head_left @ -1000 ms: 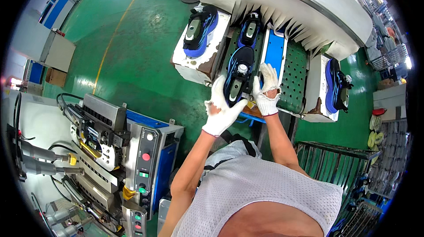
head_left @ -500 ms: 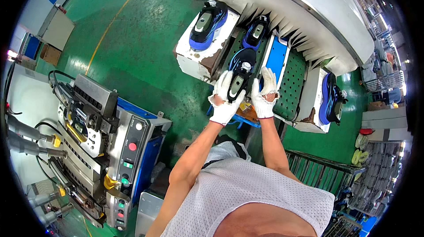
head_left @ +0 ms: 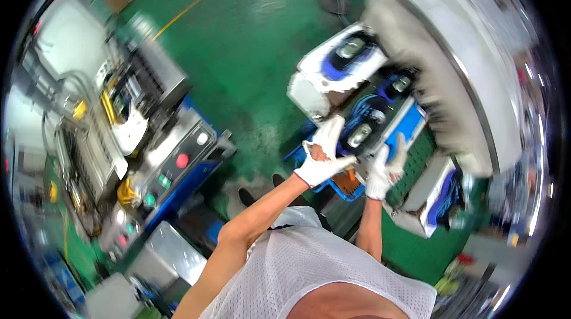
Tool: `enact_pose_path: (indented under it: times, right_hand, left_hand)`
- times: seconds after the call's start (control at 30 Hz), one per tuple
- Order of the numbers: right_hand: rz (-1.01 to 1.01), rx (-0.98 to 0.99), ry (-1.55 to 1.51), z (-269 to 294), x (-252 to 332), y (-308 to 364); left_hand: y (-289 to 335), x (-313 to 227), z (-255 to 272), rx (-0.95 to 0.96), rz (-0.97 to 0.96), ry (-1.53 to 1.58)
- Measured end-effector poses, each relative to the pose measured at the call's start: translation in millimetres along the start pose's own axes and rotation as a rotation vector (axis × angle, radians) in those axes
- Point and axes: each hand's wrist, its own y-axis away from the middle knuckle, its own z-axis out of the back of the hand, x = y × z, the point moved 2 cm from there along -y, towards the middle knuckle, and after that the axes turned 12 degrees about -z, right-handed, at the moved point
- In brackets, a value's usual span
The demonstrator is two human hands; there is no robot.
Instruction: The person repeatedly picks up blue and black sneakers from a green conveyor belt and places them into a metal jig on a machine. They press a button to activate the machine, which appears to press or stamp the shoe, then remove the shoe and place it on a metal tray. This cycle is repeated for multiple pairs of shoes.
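A black and blue athletic shoe (head_left: 360, 134) lies on the conveyor just beyond my hands, with a pale insert showing in its opening. My left hand (head_left: 324, 152), in a white glove with a torn spot, is beside the shoe's near left side. Its fingers are stretched out and its thumb points right; contact with the shoe cannot be made out. My right hand (head_left: 385, 170), gloved too, is to the right of the shoe, fingers apart and nothing in them. Farther on sits a second similar shoe (head_left: 399, 85), near the flap curtain. The picture is smeared by motion.
Another shoe (head_left: 350, 51) stands on a white box at left, and one more (head_left: 445, 197) at the right side. A curved pale hood (head_left: 464, 51) with a flap curtain rises beyond. At left is a machine with a button panel (head_left: 178, 158).
The view has swung, so the conveyor now sits farther right and the machine shows differently. My hands have spread away from the near end of the shoe, which stays on the conveyor.
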Motion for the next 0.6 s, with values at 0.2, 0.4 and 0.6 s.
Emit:
enact_pose_path:
  times: [0.2, 0.4, 0.6]
  right_hand:
    - [0.264, 0.478, -0.721, -20.6, 120.8, 69.5]
    - [0.221, 1.684, -0.386, -122.0, 111.5, 232.4]
    - [0.563, 2.132, 0.019, -130.4, 46.9, 444.8]
  left_hand:
    - [183.5, 26.7, 74.0, -0.210, 0.461, -0.188]
    - [457.5, -55.1, 148.1, -0.794, 0.946, -0.654]
    - [684.8, -219.9, 72.0, -1.845, 1.134, -0.846]
